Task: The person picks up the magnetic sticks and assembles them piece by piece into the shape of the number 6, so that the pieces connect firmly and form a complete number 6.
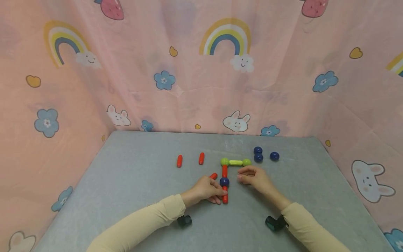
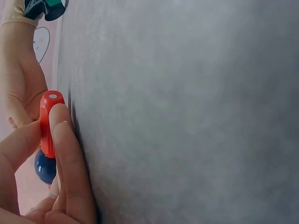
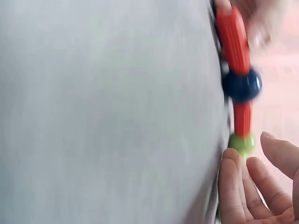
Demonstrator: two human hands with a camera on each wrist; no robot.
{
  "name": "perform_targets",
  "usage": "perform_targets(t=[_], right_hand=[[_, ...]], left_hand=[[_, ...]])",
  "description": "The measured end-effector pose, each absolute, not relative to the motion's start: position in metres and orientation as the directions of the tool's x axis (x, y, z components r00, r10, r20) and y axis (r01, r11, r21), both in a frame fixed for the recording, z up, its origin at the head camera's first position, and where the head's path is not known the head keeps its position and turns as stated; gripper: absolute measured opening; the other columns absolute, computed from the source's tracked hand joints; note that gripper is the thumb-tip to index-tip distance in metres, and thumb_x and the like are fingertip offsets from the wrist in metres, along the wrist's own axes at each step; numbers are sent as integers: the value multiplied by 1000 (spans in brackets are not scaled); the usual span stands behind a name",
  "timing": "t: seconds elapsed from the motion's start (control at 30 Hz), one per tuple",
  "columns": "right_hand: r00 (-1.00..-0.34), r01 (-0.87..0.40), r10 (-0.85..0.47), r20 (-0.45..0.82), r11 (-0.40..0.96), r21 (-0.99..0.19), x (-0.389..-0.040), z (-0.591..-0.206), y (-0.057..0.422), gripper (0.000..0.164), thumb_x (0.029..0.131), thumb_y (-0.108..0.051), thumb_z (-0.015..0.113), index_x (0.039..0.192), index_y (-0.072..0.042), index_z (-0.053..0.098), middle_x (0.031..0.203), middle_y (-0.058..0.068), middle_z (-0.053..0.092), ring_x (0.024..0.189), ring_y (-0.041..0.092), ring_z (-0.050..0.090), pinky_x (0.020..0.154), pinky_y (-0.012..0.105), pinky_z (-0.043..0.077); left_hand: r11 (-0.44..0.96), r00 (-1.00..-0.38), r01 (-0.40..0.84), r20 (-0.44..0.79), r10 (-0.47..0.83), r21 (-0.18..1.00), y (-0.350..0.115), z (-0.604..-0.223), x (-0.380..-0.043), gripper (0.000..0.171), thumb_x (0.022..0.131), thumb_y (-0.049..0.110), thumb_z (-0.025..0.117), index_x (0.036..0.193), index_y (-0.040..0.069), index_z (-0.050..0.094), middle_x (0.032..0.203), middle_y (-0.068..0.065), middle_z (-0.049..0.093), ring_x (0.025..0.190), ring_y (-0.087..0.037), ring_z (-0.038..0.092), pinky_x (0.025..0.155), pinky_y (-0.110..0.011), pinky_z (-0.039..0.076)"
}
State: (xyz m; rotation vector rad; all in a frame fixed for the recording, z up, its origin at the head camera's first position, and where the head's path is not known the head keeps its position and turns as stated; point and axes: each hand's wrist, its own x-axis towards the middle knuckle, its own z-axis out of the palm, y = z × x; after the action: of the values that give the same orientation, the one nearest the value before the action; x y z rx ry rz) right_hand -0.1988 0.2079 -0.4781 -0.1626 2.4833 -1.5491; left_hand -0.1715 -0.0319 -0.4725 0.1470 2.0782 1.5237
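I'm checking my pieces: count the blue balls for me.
4: one blue ball between two red rods, two beyond the right hand, one right of those. More could be hidden.

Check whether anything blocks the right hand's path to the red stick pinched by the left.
Nothing visible does: the head view shows only tabletop between the right hand and the red stick that the left hand pinches.

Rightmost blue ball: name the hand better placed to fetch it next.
Probably the right hand: it looks empty and is nearer that blue ball, while the left hand pinches a red rod.
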Motion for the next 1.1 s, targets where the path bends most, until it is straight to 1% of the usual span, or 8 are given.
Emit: perform_targets(t=[0.13, 0.27, 0.47, 0.6, 0.73, 0.87, 1.0, 1.1], right_hand=[[-988, -13, -144, -60, 464, -886, -208, -475, 230, 35, 92, -20, 71, 117, 4, 65, 105, 19, 73, 79, 3, 68, 71, 21, 57], [-998, -41, -56, 13, 525, -850, -215, -468, 250, 33, 93, -20, 70, 116, 2, 67, 108, 22, 72, 78, -1, 65, 69, 20, 55], [-987, -68, 70, 144, 634, -770, -228, -463, 267, 32, 93, -24, 70, 115, -1, 69, 107, 21, 72, 75, -6, 59, 66, 16, 51], [-977, -66, 100, 186, 693, -718, -234, -462, 271, 35, 93, -26, 70, 117, -1, 69, 104, 20, 73, 77, 2, 60, 65, 18, 49], [-981, -60, 91, 174, 706, -705, -238, -462, 272, 40, 92, -29, 71, 119, 0, 68, 103, 22, 73, 80, 18, 67, 63, 20, 51], [-986, -41, 83, 143, 714, -699, -242, -466, 271, 45, 92, -31, 72, 121, 2, 66, 109, 24, 71, 90, 31, 70, 65, 23, 55], [-989, -17, 87, 117, 728, -685, -245, -469, 269, 44, 91, -29, 72, 121, 3, 66, 113, 25, 70, 99, 35, 69, 74, 34, 59], [-990, -8, 91, 111, 738, -674, -247, -470, 267, 42, 90, -27, 73, 119, 3, 66, 112, 25, 70, 99, 35, 67, 79, 42, 57]], left_hand=[[344, -837, -236, -370, 404, 909, -33, -471, -172, 14, 82, 19, 81, 81, 5, 78, 66, -10, 73, 52, -8, 65, 50, -21, 54], [347, -828, -243, -380, 413, 906, -34, -469, -172, 13, 83, 18, 80, 82, 5, 78, 64, -5, 71, 51, -8, 65, 50, -20, 54], [364, -817, -256, -401, 413, 896, -33, -465, -172, 13, 84, 19, 79, 83, 6, 78, 67, -2, 71, 52, -7, 65, 51, -19, 54], [361, -816, -264, -407, 411, 894, -32, -462, -172, 13, 84, 18, 79, 84, 6, 78, 70, -8, 74, 53, -7, 66, 53, -21, 56], [328, -811, -290, -413, 415, 899, -29, -458, -174, 12, 84, 16, 78, 85, 4, 77, 73, -14, 76, 55, -9, 67, 58, -26, 59], [298, -809, -301, -408, 424, 906, -28, -457, -179, 10, 85, 14, 78, 87, 4, 77, 72, -12, 75, 58, -9, 68, 61, -27, 60], [285, -810, -303, -403, 426, 909, -26, -458, -183, 10, 85, 13, 77, 88, 3, 76, 72, -11, 75, 59, -9, 68, 61, -26, 60], [279, -815, -301, -398, 422, 912, -25, -459, -185, 11, 85, 12, 76, 89, 2, 75, 75, -11, 75, 60, -10, 69, 62, -27, 61]])
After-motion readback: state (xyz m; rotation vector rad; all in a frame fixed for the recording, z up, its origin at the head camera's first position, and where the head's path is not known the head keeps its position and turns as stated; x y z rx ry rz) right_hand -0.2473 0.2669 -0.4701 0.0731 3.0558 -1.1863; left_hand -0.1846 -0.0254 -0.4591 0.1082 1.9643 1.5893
